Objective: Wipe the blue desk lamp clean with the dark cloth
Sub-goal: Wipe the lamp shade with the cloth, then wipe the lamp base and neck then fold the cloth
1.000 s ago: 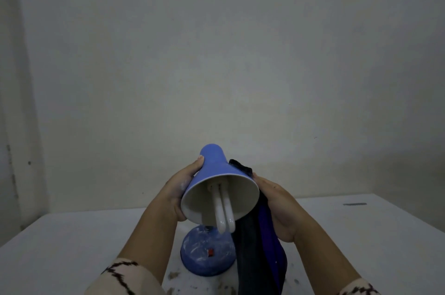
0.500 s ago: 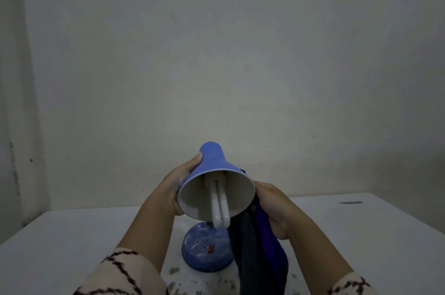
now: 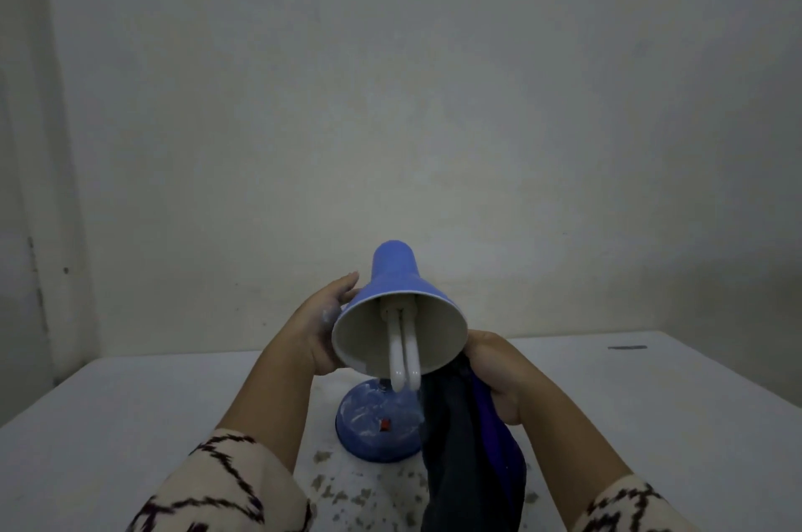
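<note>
White table (image 3: 651, 423), blue lamp base (image 3: 377, 429) upon it, dark speckles (image 3: 343, 488) in front.

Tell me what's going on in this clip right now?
A person is cleaning a blue desk lamp on a white table. The left hand steadies the shade from its left side, tilting its open end and bulb toward the camera. The right hand grips a dark cloth at the shade's lower right rim; the cloth hangs down to the table. The base shows whitish smears, and specks lie on the table in front of it.
</note>
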The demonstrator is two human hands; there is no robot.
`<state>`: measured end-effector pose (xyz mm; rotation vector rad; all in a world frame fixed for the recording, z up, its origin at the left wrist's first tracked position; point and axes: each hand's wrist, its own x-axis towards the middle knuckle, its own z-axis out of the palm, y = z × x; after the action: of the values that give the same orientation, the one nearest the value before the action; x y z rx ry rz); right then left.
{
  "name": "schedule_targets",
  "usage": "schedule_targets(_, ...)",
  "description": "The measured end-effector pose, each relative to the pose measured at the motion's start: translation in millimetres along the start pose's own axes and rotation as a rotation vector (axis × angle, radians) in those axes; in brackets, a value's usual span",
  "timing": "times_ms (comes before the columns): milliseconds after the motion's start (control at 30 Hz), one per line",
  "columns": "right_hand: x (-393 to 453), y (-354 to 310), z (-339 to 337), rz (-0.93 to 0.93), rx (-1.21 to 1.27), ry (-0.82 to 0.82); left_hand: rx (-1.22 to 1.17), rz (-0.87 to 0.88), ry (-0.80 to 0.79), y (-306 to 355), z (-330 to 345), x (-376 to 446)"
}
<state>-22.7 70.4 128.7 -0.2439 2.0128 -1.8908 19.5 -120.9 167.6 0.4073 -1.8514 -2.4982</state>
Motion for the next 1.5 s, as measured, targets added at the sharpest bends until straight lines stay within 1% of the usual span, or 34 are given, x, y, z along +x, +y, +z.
schedule_targets(100,1,10,-2,0.036,0.067,-0.003,0.019,0.040,0.123,-16,-7,-3)
schedule_targets(200,4,23,-4,0.096,0.161,0.047,0.009,0.116,0.242,-40,-9,-4)
schedule_targets(333,6,35,-16,0.161,0.333,0.063,0.009,0.092,0.304,-67,-10,0)
schedule_targets(433,1,32,-30,0.126,0.339,0.112,0.027,0.090,0.354,-82,-11,4)
schedule_targets(500,-3,21,-38,0.065,0.311,0.171,0.035,0.113,0.361,-88,-10,6)
schedule_targets(567,-8,7,-42,-0.028,0.286,0.285,0.054,0.155,0.382,-92,-9,7)
schedule_targets(667,-16,-18,-47,-0.251,0.215,0.528,0.147,0.247,0.449,-98,-8,11)
schedule_targets(700,-19,-24,-49,-0.339,0.177,0.578,0.183,0.271,0.464,-101,-7,13)
schedule_targets(767,-22,-26,-50,-0.477,0.059,0.627,0.270,0.320,0.488,-109,-8,16)
schedule_targets(800,-20,-21,-49,-0.513,-0.017,0.635,0.322,0.348,0.495,-115,-8,18)
schedule_targets(867,-10,-5,-43,-0.529,-0.142,0.631,0.440,0.402,0.486,-130,-10,20)
schedule_targets(933,5,17,-35,-0.516,-0.229,0.610,0.569,0.445,0.487,-145,-12,22)
schedule_targets(1033,26,46,-20,-0.468,-0.325,0.573,0.774,0.518,0.556,-161,-17,28)
schedule_targets(1100,37,63,-9,-0.454,-0.379,0.539,0.869,0.524,0.569,-169,-19,31)
schedule_targets(1200,60,92,6,-0.398,-0.443,0.455,0.935,0.471,0.530,-179,-24,37)
schedule_targets(1300,77,122,14,-0.272,-0.549,0.405,0.965,0.482,0.509,-182,-30,44)
schedule_targets(1367,80,131,14,-0.225,-0.606,0.374,0.970,0.480,0.497,-183,-31,48)
schedule_targets(1433,78,132,14,-0.238,-0.704,0.351,1.002,0.472,0.478,-184,-32,52)
schedule_targets(1500,76,131,16,-0.286,-0.858,0.344,1.047,0.453,0.463,-185,-32,55)
